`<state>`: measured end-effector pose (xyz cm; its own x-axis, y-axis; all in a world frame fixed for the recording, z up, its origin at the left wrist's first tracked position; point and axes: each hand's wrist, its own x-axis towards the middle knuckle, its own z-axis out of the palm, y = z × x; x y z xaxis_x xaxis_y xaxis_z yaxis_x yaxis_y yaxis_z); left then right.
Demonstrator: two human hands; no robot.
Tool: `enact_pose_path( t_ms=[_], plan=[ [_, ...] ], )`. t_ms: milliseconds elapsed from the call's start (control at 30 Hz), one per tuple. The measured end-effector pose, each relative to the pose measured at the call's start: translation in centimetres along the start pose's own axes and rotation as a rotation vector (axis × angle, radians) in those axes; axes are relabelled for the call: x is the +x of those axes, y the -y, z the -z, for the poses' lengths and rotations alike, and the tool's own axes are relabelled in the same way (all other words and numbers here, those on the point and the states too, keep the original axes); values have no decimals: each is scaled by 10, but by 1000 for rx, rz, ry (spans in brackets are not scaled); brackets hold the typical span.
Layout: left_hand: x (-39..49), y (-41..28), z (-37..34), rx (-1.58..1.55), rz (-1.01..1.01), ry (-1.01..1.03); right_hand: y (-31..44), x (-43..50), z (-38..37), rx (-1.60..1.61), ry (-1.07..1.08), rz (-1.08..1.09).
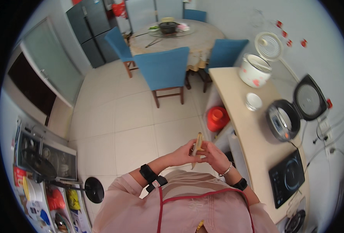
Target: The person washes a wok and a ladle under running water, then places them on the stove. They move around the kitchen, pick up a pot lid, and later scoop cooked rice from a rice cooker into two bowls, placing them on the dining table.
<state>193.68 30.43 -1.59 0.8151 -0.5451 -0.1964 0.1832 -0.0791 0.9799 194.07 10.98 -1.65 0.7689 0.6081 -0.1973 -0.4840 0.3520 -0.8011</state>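
Observation:
Between my two hands, just in front of my waist, is what looks like a banana (199, 141), yellow with a dark brown tip pointing away from me. A pale strip, probably loose peel (193, 165), hangs below my fingers. My left hand (184, 153) grips it from the left side, thumb towards me. From the right, my right hand (215, 155) has its fingers closed around the same thing. Much of the banana is hidden behind the fingers of both hands.
At my right runs a counter (233, 96) with a white rice cooker (254, 71), white bowls (253, 101), a grey open-lidded cooker (284, 119) and an induction hob (288, 177). A red container (217, 118) stands below. Ahead are blue chairs (163, 68) and a round table (206, 35); shelves (48, 195) stand left.

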Motion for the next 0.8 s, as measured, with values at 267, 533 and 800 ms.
enact_pose_path(
  t_ms=[267, 533, 800],
  plan=[
    [-73, 27, 132, -313, -8, -638, -20, 156, -65, -254, 105, -284],
    [-50, 7, 209, 408, -134, -543, -65, 297, -65, 172, 352, -617],
    [10, -54, 320, 577, -81, -397, -32, 459, -48, 731, 656, -743]
  ],
)
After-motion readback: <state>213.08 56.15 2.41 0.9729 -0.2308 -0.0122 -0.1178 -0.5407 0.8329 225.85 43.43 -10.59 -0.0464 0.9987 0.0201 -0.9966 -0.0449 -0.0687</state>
